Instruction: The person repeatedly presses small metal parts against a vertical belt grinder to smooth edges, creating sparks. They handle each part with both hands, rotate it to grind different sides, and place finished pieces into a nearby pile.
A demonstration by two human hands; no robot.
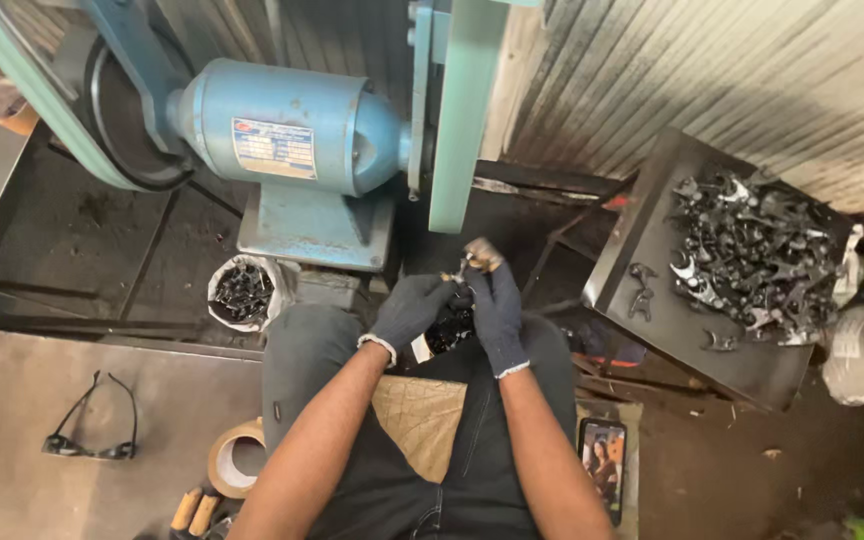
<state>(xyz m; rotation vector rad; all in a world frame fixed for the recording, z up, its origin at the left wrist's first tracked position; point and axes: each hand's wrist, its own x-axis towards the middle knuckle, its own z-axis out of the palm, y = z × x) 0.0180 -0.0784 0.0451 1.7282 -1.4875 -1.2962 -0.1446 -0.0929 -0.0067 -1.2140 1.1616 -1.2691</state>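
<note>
1. Blue grinder motor [287, 130] with its green belt guard [462, 120] stands ahead; feed work squarely, lightly.
2. Dark tray [652, 300] right holds forgings.
3. Gloved left hand [407, 310] and right hand [495, 310] pinch small metal piece [472, 262]; grip firmly, fingers clear.

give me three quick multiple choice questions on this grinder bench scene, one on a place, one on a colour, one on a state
1. Where does the tray of metal parts stand?
A. to the person's right
B. on the person's lap
C. on top of the motor

2. What colour is the motor housing?
A. red
B. blue
C. yellow

3. How are the left hand and right hand?
A. bare
B. resting on the floor
C. gloved, together on a small metal piece

Answers: 1 A, the tray sits at the right of the view. 2 B, the housing is light blue. 3 C, dark gloves meet at the piece.
</note>
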